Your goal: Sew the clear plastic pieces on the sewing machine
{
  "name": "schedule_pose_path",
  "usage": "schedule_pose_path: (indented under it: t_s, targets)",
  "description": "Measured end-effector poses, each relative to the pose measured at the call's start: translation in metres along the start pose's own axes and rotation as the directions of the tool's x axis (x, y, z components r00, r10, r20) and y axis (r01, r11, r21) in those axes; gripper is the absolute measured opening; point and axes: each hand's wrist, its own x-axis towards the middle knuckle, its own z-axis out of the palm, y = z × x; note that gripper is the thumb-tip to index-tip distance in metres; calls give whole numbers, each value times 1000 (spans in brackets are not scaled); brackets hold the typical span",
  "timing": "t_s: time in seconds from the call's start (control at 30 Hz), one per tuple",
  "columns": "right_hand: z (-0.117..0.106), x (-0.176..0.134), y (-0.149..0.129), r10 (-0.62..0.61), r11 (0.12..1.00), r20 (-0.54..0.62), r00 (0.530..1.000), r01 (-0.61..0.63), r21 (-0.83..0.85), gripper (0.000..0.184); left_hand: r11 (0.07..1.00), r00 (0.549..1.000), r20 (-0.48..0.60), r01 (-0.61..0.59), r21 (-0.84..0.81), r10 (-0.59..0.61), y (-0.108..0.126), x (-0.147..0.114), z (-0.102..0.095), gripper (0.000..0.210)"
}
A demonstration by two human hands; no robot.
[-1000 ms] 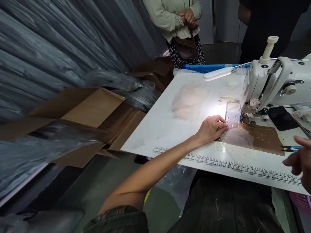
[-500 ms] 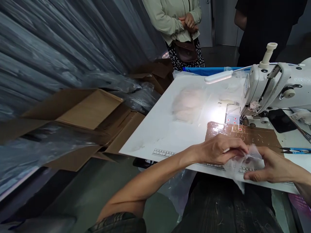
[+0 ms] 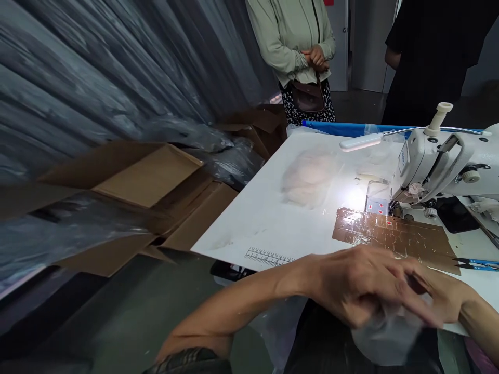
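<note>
My left hand (image 3: 360, 283) and my right hand (image 3: 444, 293) meet over my lap at the table's front edge. Both are closed on a piece of thin, sheer white fabric (image 3: 390, 340) that hangs below them, smeared by motion. My left fingers cross in front of the right ones and partly hide them. Just beyond my hands, a brown taped board (image 3: 390, 236) lies in front of the white sewing machine (image 3: 421, 161). Blue thread snips (image 3: 477, 264) rest to the right of the board.
A white lamp (image 3: 360, 143) lights the white tabletop (image 3: 249, 218), which has a printed ruler (image 3: 268, 256) along its front edge. A black phone (image 3: 456, 214) lies beside the machine. Open cardboard boxes (image 3: 152, 176) stand at left. Two people (image 3: 294, 47) stand behind the table.
My hands have moved down and closer together, from above the table edge to over my lap. The fabric came with them. The view has tilted slightly upward.
</note>
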Motion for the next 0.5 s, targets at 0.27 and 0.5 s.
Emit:
schedule_pose_path:
  t_s: [0.27,0.5]
  targets:
    - [-28,18,15,391,862,-26,920,-356,361,45,882,951,-286,230,412,-114,-44,-23,-29,56]
    - [-53,38,21,612,775,-210,763,-525,351,20,679,965,21,169,715,-263,-99,-30,-74,46]
